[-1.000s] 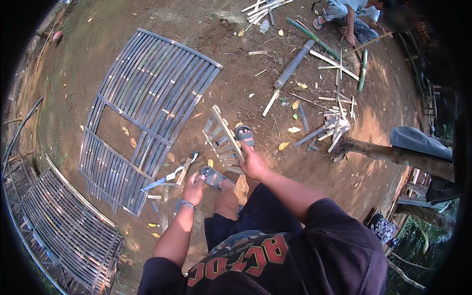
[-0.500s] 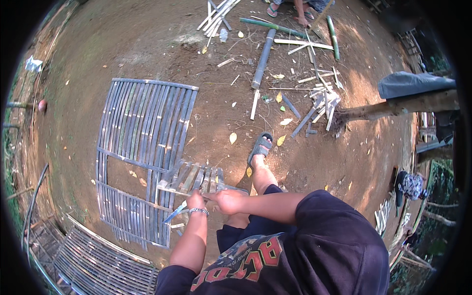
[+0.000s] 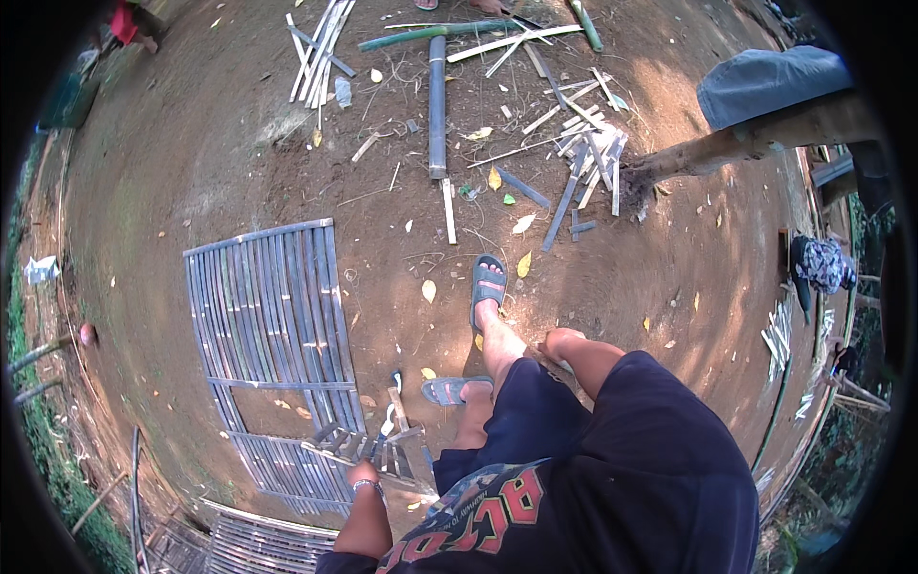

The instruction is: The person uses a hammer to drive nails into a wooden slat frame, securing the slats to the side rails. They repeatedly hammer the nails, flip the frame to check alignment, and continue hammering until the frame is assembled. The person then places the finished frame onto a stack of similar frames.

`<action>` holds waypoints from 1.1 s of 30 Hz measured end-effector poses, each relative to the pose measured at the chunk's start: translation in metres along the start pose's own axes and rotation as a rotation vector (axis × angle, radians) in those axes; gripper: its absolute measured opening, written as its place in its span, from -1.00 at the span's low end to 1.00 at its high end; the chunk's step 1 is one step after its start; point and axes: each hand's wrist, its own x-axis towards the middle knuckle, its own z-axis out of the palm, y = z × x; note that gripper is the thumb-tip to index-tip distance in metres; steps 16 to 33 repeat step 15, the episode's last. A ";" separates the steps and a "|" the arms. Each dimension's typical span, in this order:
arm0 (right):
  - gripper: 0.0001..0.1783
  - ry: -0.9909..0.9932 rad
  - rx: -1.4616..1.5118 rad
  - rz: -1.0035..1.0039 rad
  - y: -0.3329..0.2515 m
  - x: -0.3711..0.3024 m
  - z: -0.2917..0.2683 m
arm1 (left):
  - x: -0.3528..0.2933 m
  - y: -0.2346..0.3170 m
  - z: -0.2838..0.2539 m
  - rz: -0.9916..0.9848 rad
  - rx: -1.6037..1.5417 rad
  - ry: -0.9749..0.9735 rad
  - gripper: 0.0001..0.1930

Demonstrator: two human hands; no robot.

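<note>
My left hand (image 3: 362,473) is closed on the edge of a small slatted bamboo panel (image 3: 335,442), low in front of me and overlapping a larger panel. That larger bamboo panel (image 3: 273,306) lies flat on the ground to the left, its slats fixed across rails, with a gap between two slatted sections. My right hand (image 3: 562,342) is out to the right beside my knee, fingers curled; a thin brownish edge shows under it, too hidden to name. Between the small panel and my sandalled foot is a tool with a pale wooden handle (image 3: 398,409).
Bamboo offcuts (image 3: 593,158), a dark bamboo pole (image 3: 437,110) and a green pole (image 3: 430,35) lie ahead. A log (image 3: 708,153) with a grey cloth (image 3: 765,84) juts in from the right. Another slatted panel (image 3: 263,540) lies lower left. Other people show at the edges.
My hands were together at the small panel; the right has let go and swung out to the right. The left has lowered the panel toward me. My view has shifted, and both feet now show.
</note>
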 end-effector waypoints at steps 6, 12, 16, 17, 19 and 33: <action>-0.33 -0.216 -0.032 -0.287 0.060 0.031 0.034 | 0.021 0.085 -0.023 0.292 0.327 -0.083 -0.48; -0.19 -0.270 0.218 -0.502 0.058 0.108 0.136 | -0.056 0.253 -0.078 0.445 -0.087 -0.103 -0.50; -0.07 -0.280 0.195 -0.598 0.059 0.120 0.132 | -0.095 0.342 -0.112 0.558 0.016 -0.132 -0.49; -0.07 -0.280 0.195 -0.598 0.059 0.120 0.132 | -0.095 0.342 -0.112 0.558 0.016 -0.132 -0.49; -0.07 -0.280 0.195 -0.598 0.059 0.120 0.132 | -0.095 0.342 -0.112 0.558 0.016 -0.132 -0.49; -0.07 -0.280 0.195 -0.598 0.059 0.120 0.132 | -0.095 0.342 -0.112 0.558 0.016 -0.132 -0.49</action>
